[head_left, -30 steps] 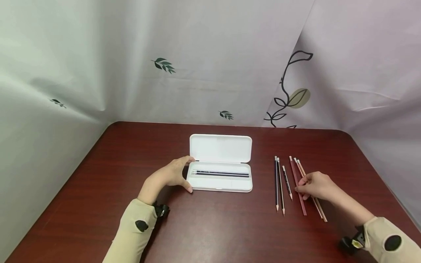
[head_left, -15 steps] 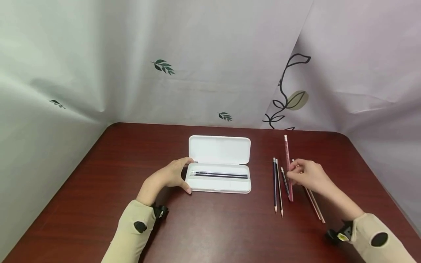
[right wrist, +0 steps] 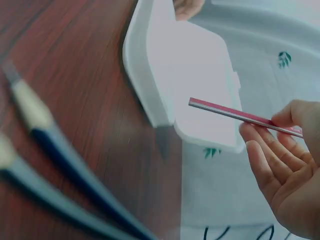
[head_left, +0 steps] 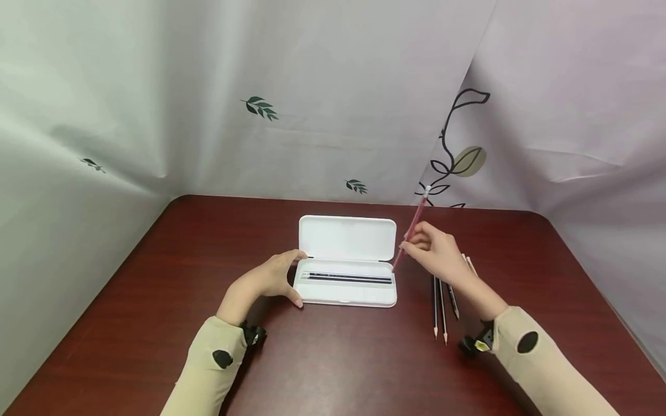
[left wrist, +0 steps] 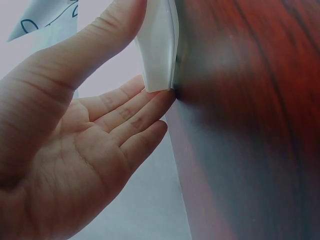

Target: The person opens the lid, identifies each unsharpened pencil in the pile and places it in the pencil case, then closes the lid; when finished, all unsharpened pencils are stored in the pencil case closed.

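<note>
**One pencil in the air, several left on the table**

Your right hand [head_left: 439, 254] pinches the red pencil [head_left: 411, 231] between thumb and fingertips, tilted with its eraser end up and its lower end just above the right end of the open white case [head_left: 346, 292]. Your left hand [head_left: 267, 280] lies with relaxed fingers against the case's left end, bracing it. Dark pencils [head_left: 347, 278] already lie along the tray, two as far as I can tell. The red one is not yet in. Five more pencils [head_left: 441, 306] seem to wait on the table [head_left: 333, 364] beside your right wrist, so I judge you under halfway
</note>
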The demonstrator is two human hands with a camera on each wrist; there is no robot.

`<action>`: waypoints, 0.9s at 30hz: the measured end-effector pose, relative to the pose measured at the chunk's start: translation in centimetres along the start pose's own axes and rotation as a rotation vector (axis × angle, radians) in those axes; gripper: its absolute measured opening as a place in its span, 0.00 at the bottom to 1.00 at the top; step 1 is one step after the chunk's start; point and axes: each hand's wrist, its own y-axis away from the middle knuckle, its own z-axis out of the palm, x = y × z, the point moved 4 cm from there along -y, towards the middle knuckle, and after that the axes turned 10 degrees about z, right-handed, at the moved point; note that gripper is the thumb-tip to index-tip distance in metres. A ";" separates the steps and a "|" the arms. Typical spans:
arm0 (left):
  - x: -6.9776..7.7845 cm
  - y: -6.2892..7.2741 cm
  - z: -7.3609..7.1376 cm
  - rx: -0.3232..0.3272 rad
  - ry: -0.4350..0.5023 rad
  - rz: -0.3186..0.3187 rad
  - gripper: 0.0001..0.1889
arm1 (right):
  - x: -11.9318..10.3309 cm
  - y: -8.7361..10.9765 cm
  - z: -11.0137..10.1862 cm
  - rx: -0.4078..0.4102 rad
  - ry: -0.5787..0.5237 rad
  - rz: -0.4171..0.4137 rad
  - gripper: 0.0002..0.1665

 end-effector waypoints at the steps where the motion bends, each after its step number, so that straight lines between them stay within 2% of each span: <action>1: 0.0 0.0 0.0 0.000 -0.001 -0.003 0.48 | -0.3 -0.2 0.4 -0.008 -0.007 -0.014 0.09; 4: 0.0 0.0 0.1 -0.001 -0.006 -0.005 0.49 | -1.0 -0.6 1.7 -0.043 0.027 -0.076 0.09; 9: 0.1 -0.2 0.1 0.003 -0.006 0.000 0.49 | -1.4 -1.1 2.9 -0.087 0.162 -0.177 0.08; 17: 0.0 -0.1 -0.1 0.000 -0.010 -0.011 0.49 | -1.9 -1.7 4.4 -0.127 0.326 -0.217 0.07; 21: 0.0 -0.2 -0.1 0.002 -0.013 -0.008 0.49 | -2.5 -1.6 5.4 -0.142 0.439 -0.272 0.07; 27: 0.0 -0.2 -0.1 0.001 -0.019 -0.008 0.49 | -2.7 -1.4 7.0 -0.220 0.548 -0.331 0.06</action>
